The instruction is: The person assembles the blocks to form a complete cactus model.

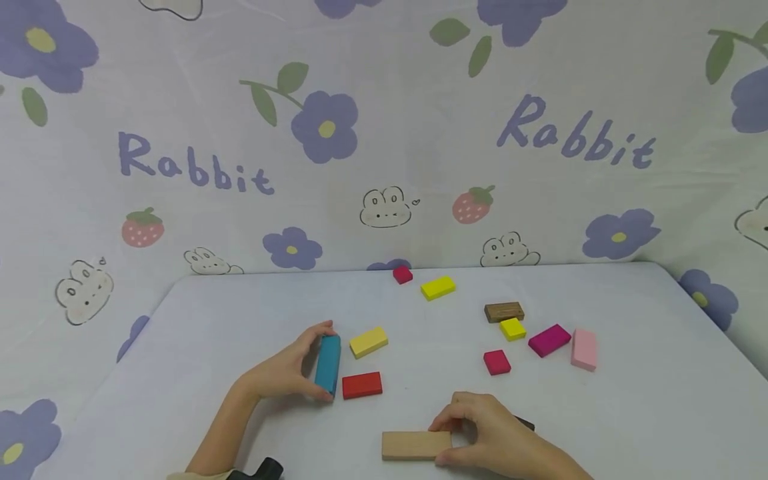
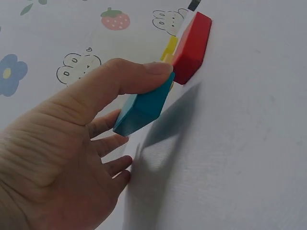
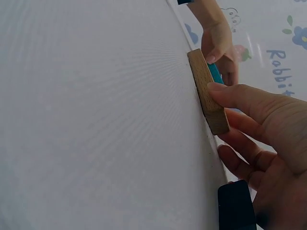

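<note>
My left hand (image 1: 282, 367) pinches a blue wooden block (image 1: 328, 365) between thumb and fingers at its two ends. In the left wrist view a shadow falls under this blue block (image 2: 144, 108), which is tilted. A red block (image 1: 363, 385) and a pale yellow block (image 1: 369, 342) lie just to its right. Near the front, my right hand (image 1: 495, 437) grips the right end of a plain wood block (image 1: 414, 445), thumb on the near side and fingers on the far side. The right wrist view shows this plain block (image 3: 206, 91) long and flat-sided.
To the right lie a pink block (image 1: 584, 349), a magenta block (image 1: 549, 341), a crimson block (image 1: 497, 362), a small yellow block (image 1: 513, 329) and a brown block (image 1: 504, 312). Farther back are another yellow block (image 1: 438, 288) and a red one (image 1: 403, 274). A dark piece (image 1: 525, 423) is partly hidden behind my right hand.
</note>
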{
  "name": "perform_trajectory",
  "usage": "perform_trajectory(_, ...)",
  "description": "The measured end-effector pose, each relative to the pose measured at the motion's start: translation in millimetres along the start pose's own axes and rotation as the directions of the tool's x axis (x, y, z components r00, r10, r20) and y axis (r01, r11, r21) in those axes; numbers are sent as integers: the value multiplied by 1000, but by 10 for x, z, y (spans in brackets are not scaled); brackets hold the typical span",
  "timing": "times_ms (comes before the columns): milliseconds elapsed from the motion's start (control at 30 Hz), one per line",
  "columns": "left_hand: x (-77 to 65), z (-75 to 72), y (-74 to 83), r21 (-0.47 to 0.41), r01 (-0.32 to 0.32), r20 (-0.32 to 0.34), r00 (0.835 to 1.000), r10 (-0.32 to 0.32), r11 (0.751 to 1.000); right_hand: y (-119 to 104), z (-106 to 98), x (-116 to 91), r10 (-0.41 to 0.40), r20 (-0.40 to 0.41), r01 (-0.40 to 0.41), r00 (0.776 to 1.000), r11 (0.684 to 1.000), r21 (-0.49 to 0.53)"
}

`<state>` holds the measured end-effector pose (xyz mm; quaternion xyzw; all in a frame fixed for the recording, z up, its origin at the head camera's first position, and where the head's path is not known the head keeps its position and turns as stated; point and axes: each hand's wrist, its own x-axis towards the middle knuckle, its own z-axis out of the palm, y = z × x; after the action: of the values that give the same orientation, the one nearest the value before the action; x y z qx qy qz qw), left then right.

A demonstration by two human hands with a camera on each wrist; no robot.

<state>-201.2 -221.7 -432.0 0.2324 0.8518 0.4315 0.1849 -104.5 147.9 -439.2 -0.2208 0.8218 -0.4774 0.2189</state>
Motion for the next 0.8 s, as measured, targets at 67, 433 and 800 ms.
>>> perform_trajectory(67,-4,-10,23,-3,3,-4,1000,-3,1000,-6,-3,-2,1,-5,-1,1000,1000,-13)
perform_trajectory(433,29,-6,153,-28,-36,2,999,36,999,5,-53,-4,-45,-61,38,997,993,-112)
perform_trajectory(800,120,41,283,-18,-22,-9,1000,22,1000,21,-85,22,-131,-95,105,987,965,-242)
